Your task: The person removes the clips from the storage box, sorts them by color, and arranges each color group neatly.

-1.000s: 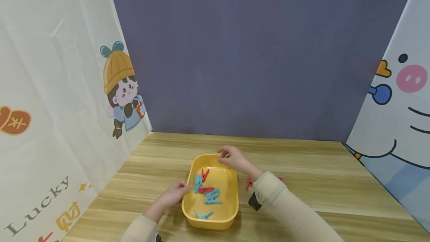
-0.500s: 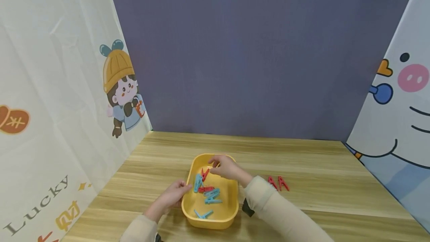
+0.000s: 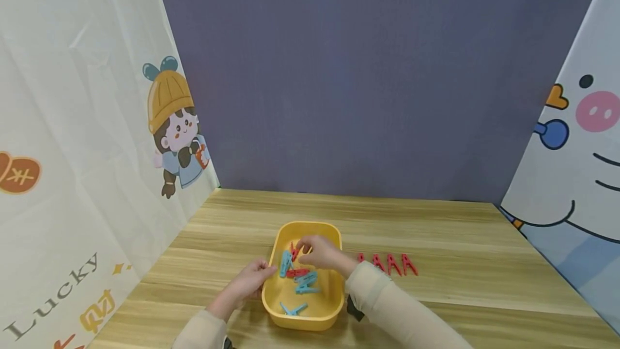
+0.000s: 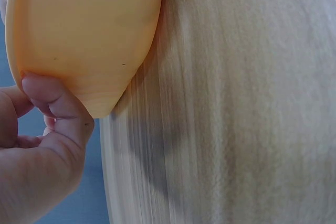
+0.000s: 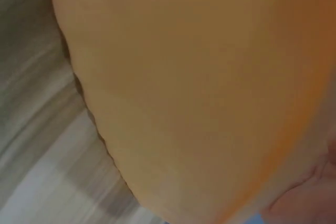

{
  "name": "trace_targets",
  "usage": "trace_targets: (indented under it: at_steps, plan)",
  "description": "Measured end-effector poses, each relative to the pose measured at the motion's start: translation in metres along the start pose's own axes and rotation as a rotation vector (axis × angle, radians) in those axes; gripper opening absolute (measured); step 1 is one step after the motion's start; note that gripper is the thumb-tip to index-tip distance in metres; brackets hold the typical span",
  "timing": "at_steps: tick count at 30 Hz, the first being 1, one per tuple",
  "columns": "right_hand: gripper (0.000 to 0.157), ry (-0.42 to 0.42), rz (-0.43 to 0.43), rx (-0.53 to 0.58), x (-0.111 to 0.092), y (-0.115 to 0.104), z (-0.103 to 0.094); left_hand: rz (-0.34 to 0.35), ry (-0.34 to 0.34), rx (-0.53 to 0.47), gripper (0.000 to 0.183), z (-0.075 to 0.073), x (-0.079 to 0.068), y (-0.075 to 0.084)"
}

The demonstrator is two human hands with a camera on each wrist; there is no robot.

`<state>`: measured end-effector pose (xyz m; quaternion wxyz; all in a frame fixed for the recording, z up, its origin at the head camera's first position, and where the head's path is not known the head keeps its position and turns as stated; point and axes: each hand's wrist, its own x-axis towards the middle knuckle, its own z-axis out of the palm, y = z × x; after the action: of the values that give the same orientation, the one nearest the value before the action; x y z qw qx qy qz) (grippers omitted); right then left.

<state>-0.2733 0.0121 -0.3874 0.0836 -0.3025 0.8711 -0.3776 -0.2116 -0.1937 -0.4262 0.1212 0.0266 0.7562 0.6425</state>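
A yellow plastic basin (image 3: 333,306) sits on the table, with blue clothespins (image 3: 306,283) and red clothespins (image 3: 297,272) scattered inside. My left hand (image 3: 249,280) grips its left rim, thumb on top; in the left wrist view the fingers (image 4: 65,114) curl against the outer wall. My right hand (image 3: 319,253) reaches in over the right rim. Its thumb and index finger are spread apart, fingertips right beside the upper red clothespin (image 3: 293,251). The basin's wall (image 5: 173,87) fills most of the right wrist view, and those fingertips are hidden there.
To the right of the basin, several red clothespins (image 3: 393,264) stand in a row on the wooden table (image 3: 450,252), partly behind my right forearm. A dark backdrop (image 3: 339,79) rises at the table's back edge, with printed cloths on both sides.
My right hand has moved left and toward me, from the basin's far rim to the red clothespin inside. More of the red row now shows. My left hand has kept its place.
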Motion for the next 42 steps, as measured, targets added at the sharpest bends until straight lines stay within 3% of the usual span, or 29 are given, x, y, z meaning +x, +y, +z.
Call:
trace_targets:
  at_steps: [14, 34, 42]
  plan:
    - [0.016, -0.031, -0.001, -0.027, 0.001, 0.012, 0.014, -0.008, 0.012, 0.009, 0.023, 0.001, 0.0, 0.0]
    - [0.02, -0.111, 0.051, -0.041, -0.001, 0.015, 0.024, -0.007, 0.001, 0.013, 0.023, 0.001, 0.0, 0.002]
    - [0.022, -0.167, 0.049, 0.023, -0.003, 0.013, 0.024, 0.0, -0.001, -0.001, 0.023, 0.001, 0.0, 0.002]
